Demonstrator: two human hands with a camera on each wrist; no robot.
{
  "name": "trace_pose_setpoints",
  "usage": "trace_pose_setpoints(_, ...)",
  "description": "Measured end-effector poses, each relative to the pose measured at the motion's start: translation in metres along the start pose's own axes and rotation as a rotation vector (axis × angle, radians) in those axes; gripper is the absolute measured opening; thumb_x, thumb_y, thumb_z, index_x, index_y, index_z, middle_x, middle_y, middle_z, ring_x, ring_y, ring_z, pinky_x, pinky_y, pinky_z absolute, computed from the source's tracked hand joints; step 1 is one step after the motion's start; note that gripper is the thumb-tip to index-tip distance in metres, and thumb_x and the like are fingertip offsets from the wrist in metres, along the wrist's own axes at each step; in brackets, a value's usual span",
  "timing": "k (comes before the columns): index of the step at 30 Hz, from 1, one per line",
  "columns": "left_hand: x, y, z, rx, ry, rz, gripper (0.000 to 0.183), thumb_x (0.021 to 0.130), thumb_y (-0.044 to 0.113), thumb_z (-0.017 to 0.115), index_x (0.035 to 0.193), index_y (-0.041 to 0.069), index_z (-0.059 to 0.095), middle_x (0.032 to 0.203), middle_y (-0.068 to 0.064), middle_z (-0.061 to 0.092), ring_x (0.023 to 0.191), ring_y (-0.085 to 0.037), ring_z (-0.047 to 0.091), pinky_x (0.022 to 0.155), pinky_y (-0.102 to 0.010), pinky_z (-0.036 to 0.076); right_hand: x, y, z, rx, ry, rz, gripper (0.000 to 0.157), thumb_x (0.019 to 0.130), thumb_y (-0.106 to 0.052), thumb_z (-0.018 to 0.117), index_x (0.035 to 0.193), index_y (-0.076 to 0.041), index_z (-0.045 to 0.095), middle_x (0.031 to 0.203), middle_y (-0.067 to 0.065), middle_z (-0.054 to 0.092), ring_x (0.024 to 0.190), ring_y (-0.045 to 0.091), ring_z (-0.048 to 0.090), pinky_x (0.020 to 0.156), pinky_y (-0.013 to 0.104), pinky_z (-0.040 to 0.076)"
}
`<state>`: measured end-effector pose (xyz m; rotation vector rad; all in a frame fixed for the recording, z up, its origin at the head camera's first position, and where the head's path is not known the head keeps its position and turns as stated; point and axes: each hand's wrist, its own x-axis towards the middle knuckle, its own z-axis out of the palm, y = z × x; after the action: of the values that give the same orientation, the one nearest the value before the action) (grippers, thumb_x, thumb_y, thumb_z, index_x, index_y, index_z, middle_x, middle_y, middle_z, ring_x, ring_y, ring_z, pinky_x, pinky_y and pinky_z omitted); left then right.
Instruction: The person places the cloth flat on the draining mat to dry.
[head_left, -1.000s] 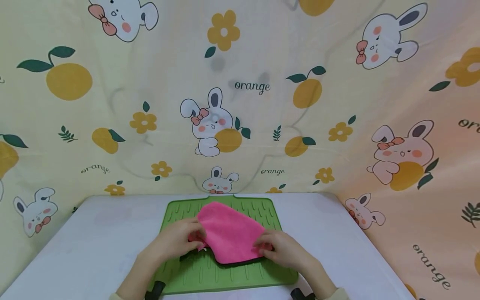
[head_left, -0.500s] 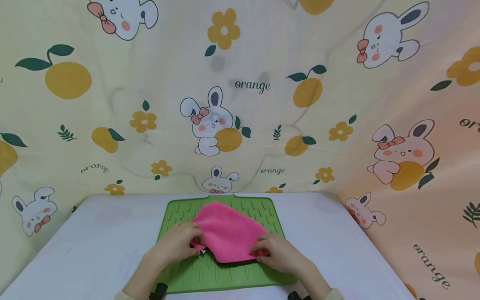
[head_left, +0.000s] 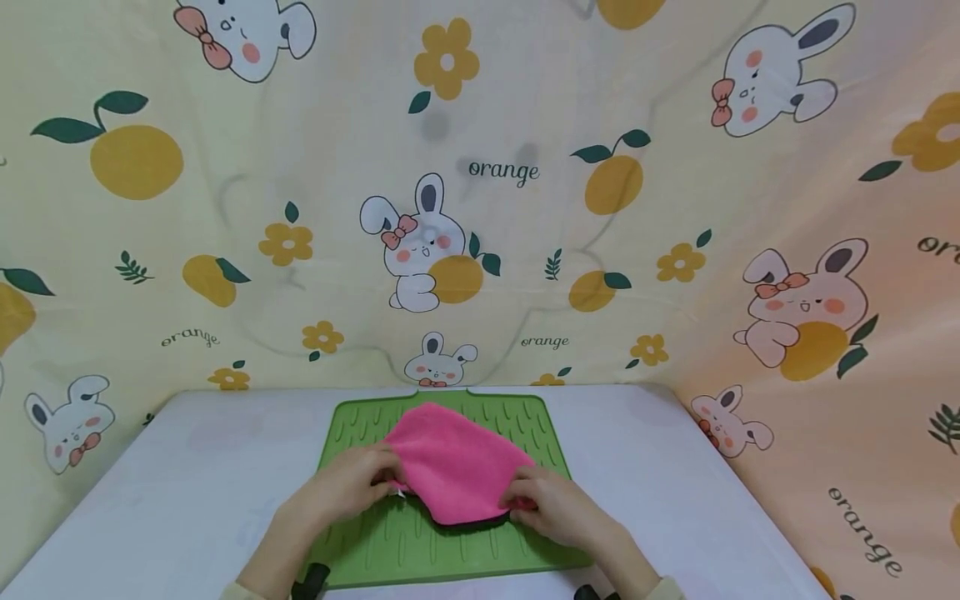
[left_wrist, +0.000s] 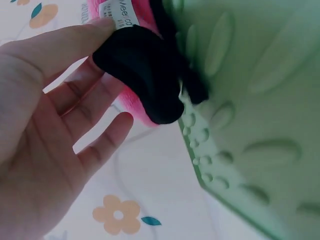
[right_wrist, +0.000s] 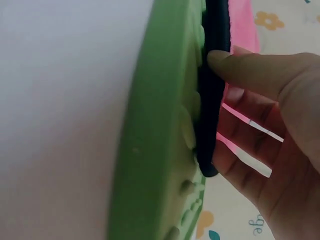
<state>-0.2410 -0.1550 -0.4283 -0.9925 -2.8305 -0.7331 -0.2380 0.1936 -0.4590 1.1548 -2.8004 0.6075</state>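
Left grip (head_left: 352,483) now holds pink cloth (head_left: 461,467) (seemingly) slightly higher.

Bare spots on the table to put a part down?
White table left of the green mat, out toward the printed sheet; likewise right. Mat's near strip, below the cloth, is bare too. Crowded: mid-mat, where left grip and right grip hold the pink cloth.

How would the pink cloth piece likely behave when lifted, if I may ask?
The pink cloth piece would probably flop, as its surface bends and ripples. It seems unlikely to slip, looking matte and plush. Its thick black edge might be stiffer.
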Motion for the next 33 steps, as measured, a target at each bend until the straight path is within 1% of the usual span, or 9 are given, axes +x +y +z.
trace_pose_setpoints(4, -0.004, -0.003, -0.01, -0.019, 0.018, -0.034, 0.011, 0.096, 0.009, 0.074, 0.097, 0.02, 0.075, 0.096, 0.012, 0.065, 0.088, -0.005, 0.061, 0.08, -0.034, 0.056, -0.002, 0.002, -0.007, 0.103, -0.003, 0.07, 0.013, 0.096, -0.014, 0.076, 0.104, -0.023, 0.075, 0.097, -0.017, 0.063, 0.088, 0.0, 0.057, 0.078, 0.026, 0.054)
trace_pose_setpoints(6, -0.006, -0.005, -0.015, -0.019, 0.031, -0.05, 0.012, 0.097, 0.009, 0.072, 0.099, 0.02, 0.075, 0.099, 0.012, 0.065, 0.093, -0.008, 0.064, 0.084, -0.037, 0.057, -0.003, 0.003, -0.011, 0.148, 0.007, 0.082, 0.013, 0.097, -0.013, 0.075, 0.106, -0.022, 0.075, 0.096, -0.017, 0.064, 0.086, 0.0, 0.057, 0.077, 0.025, 0.053)
trace_pose_setpoints(10, -0.01, -0.009, -0.024, -0.026, 0.05, -0.071, 0.015, 0.097, 0.005, 0.071, 0.102, 0.018, 0.075, 0.1, 0.011, 0.066, 0.095, -0.01, 0.065, 0.084, -0.035, 0.058, -0.004, 0.003, -0.021, 0.212, 0.054, 0.042, 0.013, 0.097, -0.011, 0.073, 0.107, -0.018, 0.076, 0.094, -0.014, 0.065, 0.082, 0.0, 0.056, 0.071, 0.024, 0.053)
trace_pose_setpoints(14, -0.015, -0.015, -0.033, -0.074, 0.05, -0.08, 0.017, 0.096, 0.001, 0.07, 0.101, 0.017, 0.075, 0.099, 0.007, 0.068, 0.095, -0.012, 0.065, 0.084, -0.034, 0.058, -0.005, 0.004, -0.027, 0.247, 0.1, -0.011, 0.013, 0.097, -0.008, 0.072, 0.108, -0.013, 0.076, 0.094, -0.009, 0.067, 0.079, 0.001, 0.056, 0.068, 0.023, 0.052)
trace_pose_setpoints(18, -0.019, -0.021, -0.038, -0.165, 0.007, -0.08, 0.017, 0.097, 0.0, 0.07, 0.099, 0.016, 0.074, 0.097, 0.008, 0.068, 0.093, -0.012, 0.064, 0.082, -0.032, 0.058, -0.005, 0.005, -0.026, 0.262, 0.073, -0.018, 0.012, 0.097, -0.009, 0.073, 0.108, -0.014, 0.076, 0.096, -0.008, 0.068, 0.081, 0.0, 0.055, 0.07, 0.023, 0.052)
trace_pose_setpoints(22, -0.022, -0.028, -0.035, -0.242, -0.064, -0.079, 0.016, 0.097, 0.0, 0.068, 0.097, 0.015, 0.073, 0.094, 0.009, 0.068, 0.09, -0.012, 0.062, 0.077, -0.029, 0.056, -0.004, 0.006, -0.02, 0.264, -0.007, 0.004, 0.012, 0.097, -0.014, 0.074, 0.108, -0.018, 0.078, 0.099, -0.011, 0.07, 0.084, 0.0, 0.056, 0.072, 0.023, 0.052)
trace_pose_setpoints(25, -0.022, -0.033, -0.028, -0.275, -0.112, -0.105, 0.017, 0.097, -0.003, 0.067, 0.095, 0.013, 0.074, 0.092, 0.007, 0.068, 0.087, -0.012, 0.061, 0.073, -0.029, 0.055, -0.003, 0.006, -0.014, 0.256, -0.059, 0.014, 0.012, 0.097, -0.015, 0.075, 0.107, -0.02, 0.08, 0.1, -0.014, 0.07, 0.089, 0.0, 0.059, 0.077, 0.025, 0.053)
trace_pose_setpoints(29, -0.019, -0.038, -0.015, -0.246, -0.155, -0.123, 0.018, 0.095, -0.004, 0.069, 0.091, 0.013, 0.074, 0.089, 0.007, 0.068, 0.085, -0.01, 0.061, 0.073, -0.03, 0.055, -0.001, 0.004, -0.008, 0.235, -0.099, 0.006, 0.011, 0.095, -0.016, 0.078, 0.104, -0.02, 0.081, 0.096, -0.016, 0.068, 0.089, -0.001, 0.06, 0.079, 0.024, 0.053)
trace_pose_setpoints(33, -0.015, -0.04, -0.006, -0.174, -0.164, -0.099, 0.018, 0.093, -0.001, 0.072, 0.088, 0.016, 0.074, 0.086, 0.011, 0.067, 0.083, -0.006, 0.062, 0.073, -0.031, 0.055, -0.001, 0.003, -0.007, 0.255, -0.114, 0.023, 0.013, 0.092, -0.017, 0.081, 0.104, -0.021, 0.082, 0.093, -0.016, 0.067, 0.082, -0.001, 0.057, 0.074, 0.022, 0.052)
